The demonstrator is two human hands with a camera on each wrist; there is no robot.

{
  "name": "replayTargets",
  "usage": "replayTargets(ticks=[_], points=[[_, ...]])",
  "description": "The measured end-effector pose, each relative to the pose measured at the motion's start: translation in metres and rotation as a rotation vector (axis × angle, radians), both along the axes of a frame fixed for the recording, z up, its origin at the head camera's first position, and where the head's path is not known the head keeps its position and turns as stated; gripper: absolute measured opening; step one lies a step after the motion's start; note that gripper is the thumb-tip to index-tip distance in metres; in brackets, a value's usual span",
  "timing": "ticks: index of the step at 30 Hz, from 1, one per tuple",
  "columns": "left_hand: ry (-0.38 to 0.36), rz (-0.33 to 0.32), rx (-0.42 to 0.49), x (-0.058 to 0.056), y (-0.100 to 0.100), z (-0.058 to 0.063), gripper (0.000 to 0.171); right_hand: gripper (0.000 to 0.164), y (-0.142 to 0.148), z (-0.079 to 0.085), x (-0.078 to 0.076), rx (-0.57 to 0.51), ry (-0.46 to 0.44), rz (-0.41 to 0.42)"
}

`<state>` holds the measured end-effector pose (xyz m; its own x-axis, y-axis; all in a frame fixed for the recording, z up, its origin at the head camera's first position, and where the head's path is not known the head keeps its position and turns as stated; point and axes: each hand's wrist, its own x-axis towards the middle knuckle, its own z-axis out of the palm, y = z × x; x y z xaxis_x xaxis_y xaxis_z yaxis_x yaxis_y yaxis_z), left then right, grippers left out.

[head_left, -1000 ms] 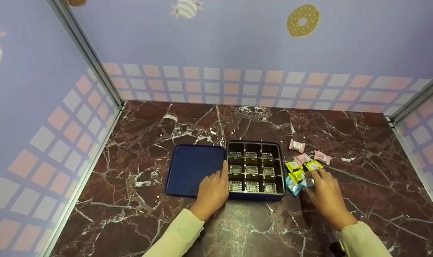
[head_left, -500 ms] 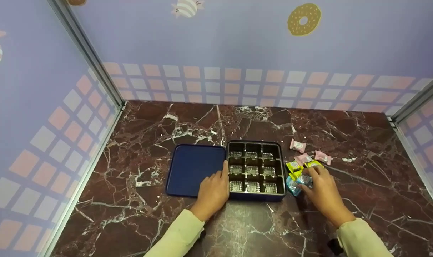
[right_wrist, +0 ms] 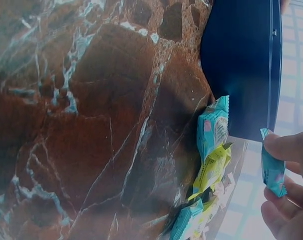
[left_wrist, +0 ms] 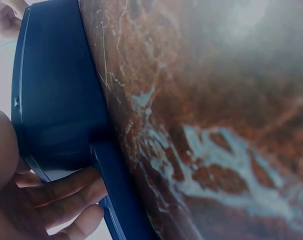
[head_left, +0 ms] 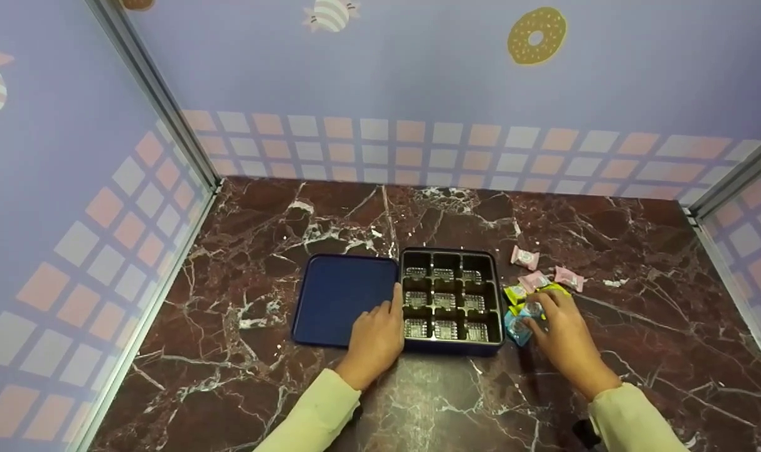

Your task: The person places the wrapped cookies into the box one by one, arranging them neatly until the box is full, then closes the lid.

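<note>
**One blue sweet [right_wrist: 274,170], pinched**

My right hand [head_left: 568,342] pinches it between thumb and fingers, over the other sweets [head_left: 534,282], right of the box [head_left: 452,346]. My left hand [head_left: 377,342] rests ungripping where lid [head_left: 336,295] meets box, index finger straight. The sweet should be light and firm, its wrapper probably slick; its solid middle promises a surer hold than the crimped ends.
</note>
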<state>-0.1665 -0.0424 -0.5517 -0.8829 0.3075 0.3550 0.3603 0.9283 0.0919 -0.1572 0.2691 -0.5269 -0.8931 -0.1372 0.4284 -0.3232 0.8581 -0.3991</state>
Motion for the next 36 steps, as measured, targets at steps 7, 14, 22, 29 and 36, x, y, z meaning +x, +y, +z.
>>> replayTargets(ticks=[7, 14, 22, 29, 36], points=[[0.003, -0.003, 0.012, 0.0, 0.001, 0.0, 0.056, 0.037, -0.006, -0.001, -0.003, -0.011, 0.039, 0.008], [-0.021, -0.002, 0.006, 0.001, 0.001, 0.002, 0.057, 0.038, -0.012, -0.003, -0.005, -0.006, 0.085, 0.031], [-0.02, 0.001, 0.003, 0.001, 0.001, 0.001, 0.055, 0.037, -0.018, -0.002, -0.007, -0.022, 0.093, 0.04], [-0.009, -0.002, 0.009, 0.0, 0.0, -0.001, 0.055, 0.035, -0.021, -0.003, -0.009, -0.042, 0.072, 0.025], [0.008, -0.006, 0.017, 0.0, 0.0, -0.001, 0.055, 0.035, -0.021, -0.002, -0.011, -0.043, 0.083, 0.033]])
